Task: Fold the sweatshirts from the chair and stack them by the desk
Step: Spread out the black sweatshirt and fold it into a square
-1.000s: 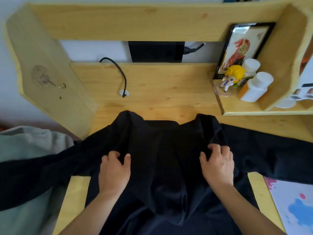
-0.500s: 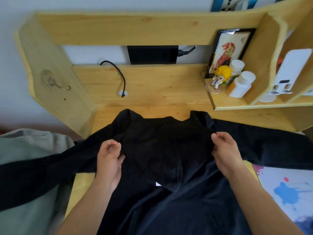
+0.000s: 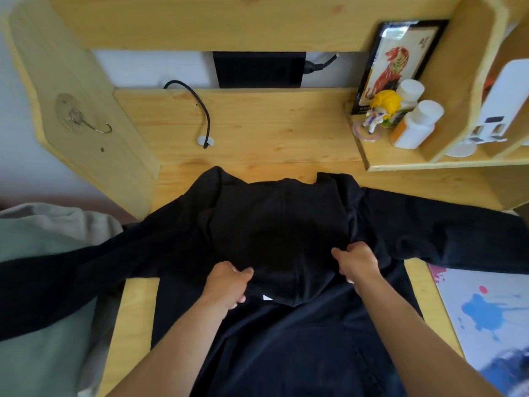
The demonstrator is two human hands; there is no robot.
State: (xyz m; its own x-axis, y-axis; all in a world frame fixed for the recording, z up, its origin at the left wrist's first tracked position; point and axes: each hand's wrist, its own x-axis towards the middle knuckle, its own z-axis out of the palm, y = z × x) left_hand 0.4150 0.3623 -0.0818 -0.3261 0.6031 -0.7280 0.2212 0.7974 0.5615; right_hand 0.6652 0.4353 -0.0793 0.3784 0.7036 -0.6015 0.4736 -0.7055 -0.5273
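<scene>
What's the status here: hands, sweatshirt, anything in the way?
Left hand and right hand each grip the hood. Black sweatshirt spread on desk, sleeves out, unfolded. Nothing blocking.

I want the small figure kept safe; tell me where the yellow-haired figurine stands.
In the head view, the yellow-haired figurine stands on the right shelf, before the framed picture and left of two white bottles.

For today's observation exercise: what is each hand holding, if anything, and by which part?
Both hold the black sweatshirt spread on the desk. The left hand and right hand each pinch one side of its hood, near the neck.
</scene>
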